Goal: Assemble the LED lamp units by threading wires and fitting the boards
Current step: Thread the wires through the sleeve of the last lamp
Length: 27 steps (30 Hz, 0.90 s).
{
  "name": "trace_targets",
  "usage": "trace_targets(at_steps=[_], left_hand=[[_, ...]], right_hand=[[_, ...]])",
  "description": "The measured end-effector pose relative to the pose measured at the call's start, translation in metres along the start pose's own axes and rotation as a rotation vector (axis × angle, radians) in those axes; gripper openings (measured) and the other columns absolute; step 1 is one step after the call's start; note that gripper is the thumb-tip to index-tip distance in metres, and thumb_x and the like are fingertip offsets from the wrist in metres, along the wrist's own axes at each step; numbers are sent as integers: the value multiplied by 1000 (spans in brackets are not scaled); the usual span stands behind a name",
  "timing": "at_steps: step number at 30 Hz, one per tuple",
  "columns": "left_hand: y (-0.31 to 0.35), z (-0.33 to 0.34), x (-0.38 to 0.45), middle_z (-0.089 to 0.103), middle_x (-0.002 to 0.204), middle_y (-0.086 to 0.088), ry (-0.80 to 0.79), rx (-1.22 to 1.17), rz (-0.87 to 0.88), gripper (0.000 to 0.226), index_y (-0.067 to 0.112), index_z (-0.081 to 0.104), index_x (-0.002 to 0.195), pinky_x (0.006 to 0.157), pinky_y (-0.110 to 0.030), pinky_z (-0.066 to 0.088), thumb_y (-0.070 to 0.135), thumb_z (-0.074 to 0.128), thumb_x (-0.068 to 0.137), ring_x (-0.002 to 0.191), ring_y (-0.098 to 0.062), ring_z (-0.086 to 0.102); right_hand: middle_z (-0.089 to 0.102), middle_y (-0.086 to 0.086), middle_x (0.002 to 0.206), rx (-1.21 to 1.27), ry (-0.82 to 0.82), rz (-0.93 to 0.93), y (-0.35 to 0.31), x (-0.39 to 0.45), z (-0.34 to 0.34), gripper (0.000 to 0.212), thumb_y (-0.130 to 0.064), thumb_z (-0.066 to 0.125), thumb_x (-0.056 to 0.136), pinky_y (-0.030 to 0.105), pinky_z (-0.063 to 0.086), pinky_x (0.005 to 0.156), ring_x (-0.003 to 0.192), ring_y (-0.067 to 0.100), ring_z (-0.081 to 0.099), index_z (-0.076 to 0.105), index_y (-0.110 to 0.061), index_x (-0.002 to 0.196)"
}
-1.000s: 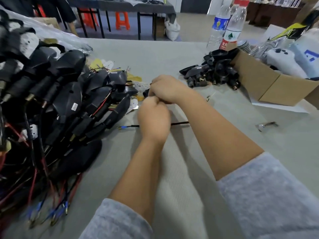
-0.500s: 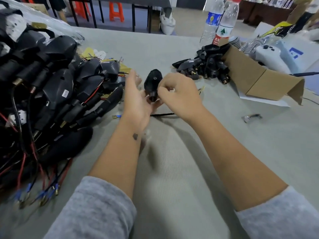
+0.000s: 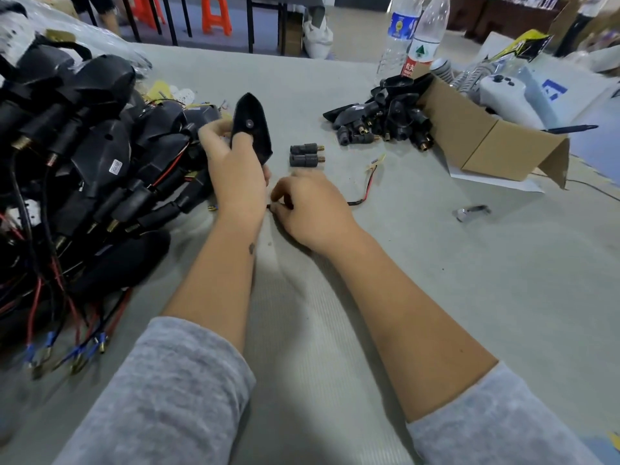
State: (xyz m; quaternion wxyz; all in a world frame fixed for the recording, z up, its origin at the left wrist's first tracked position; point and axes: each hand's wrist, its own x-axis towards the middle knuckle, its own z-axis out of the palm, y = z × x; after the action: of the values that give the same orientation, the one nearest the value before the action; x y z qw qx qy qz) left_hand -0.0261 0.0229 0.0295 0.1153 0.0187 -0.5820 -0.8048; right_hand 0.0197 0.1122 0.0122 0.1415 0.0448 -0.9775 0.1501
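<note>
My left hand point(image 3: 235, 169) holds a black pointed lamp housing point(image 3: 252, 125) upright above the grey table, a finger on its round hole. Just to its right, my right hand point(image 3: 308, 206) rests on the table and pinches the black end of a thin wire point(image 3: 364, 193) whose red and black strands run off to the right, ending at a small yellowish tip. Two short black stems point(image 3: 306, 155) with brass threaded ends lie side by side just beyond my right hand.
A big heap of assembled black lamps with red and black leads point(image 3: 84, 169) fills the left. Loose black parts point(image 3: 385, 122) lie against an open cardboard box point(image 3: 486, 142) at the right. Two water bottles point(image 3: 416, 38) stand behind. A small metal clip point(image 3: 471, 212) lies right.
My hands have come apart. The left one lifted the housing upright and leftward; the right one dropped to the table and took the wire end. The two stems now show.
</note>
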Motion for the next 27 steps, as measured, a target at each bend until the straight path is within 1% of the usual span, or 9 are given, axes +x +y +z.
trace_targets(at_steps=[3,5,9,11,15,19,21,24,27], left_hand=[[-1,0,1,56,101,-20,-44,-14,-84,18,18,38,95,43,-23,37,3,34,87,45,-12,45],[-3,2,2,55,98,-14,-74,20,-87,23,17,38,100,48,-25,45,-1,32,87,46,-10,51],[-7,4,2,58,105,-10,-94,52,12,37,11,45,117,67,-23,57,-11,34,90,67,-8,64],[-7,3,3,60,112,-11,-67,45,57,37,12,49,120,69,-25,58,-10,36,93,73,-13,67],[-14,0,7,62,111,-2,-12,274,123,35,17,52,120,58,-26,53,-1,37,95,61,-11,65],[-19,6,5,60,103,-2,-114,450,61,25,16,46,109,79,-24,45,6,43,87,94,-22,58],[-18,10,5,60,115,-11,-162,388,-33,32,16,47,113,88,-38,52,5,41,83,101,-29,61],[-16,9,3,54,127,-16,-215,305,-57,43,18,48,121,62,-24,54,-2,36,85,74,-16,59],[-17,7,3,57,119,-9,-274,224,-28,52,11,42,139,70,-17,54,-8,40,91,75,-11,60]], right_hand=[[58,10,108,-71,-14,-7,2,-1,-2,18,-21,53,95,41,44,84,106,28,50,61,-8,105],[57,12,110,-159,6,-21,4,-2,-2,17,-14,50,94,37,40,74,104,31,50,54,-5,108],[48,7,81,-94,117,115,19,-5,-7,15,-2,42,91,34,19,49,72,31,47,40,-10,104],[48,4,80,-46,166,198,29,-5,-8,12,-10,40,96,34,24,53,71,28,44,42,-12,109],[55,-7,79,192,372,301,38,-7,-14,21,-31,41,101,33,32,61,76,18,50,57,-28,113],[61,-7,86,328,478,311,37,-7,-17,19,-33,46,98,30,37,63,82,12,52,64,-33,106],[63,-6,91,318,470,322,37,-7,-16,18,-32,49,96,31,43,68,87,11,54,67,-34,103],[64,-5,93,275,470,329,40,-6,-16,19,-30,51,94,35,48,71,91,15,56,69,-33,100],[64,-4,95,213,448,355,42,-5,-15,23,-31,50,94,32,44,70,95,16,55,70,-34,104]])
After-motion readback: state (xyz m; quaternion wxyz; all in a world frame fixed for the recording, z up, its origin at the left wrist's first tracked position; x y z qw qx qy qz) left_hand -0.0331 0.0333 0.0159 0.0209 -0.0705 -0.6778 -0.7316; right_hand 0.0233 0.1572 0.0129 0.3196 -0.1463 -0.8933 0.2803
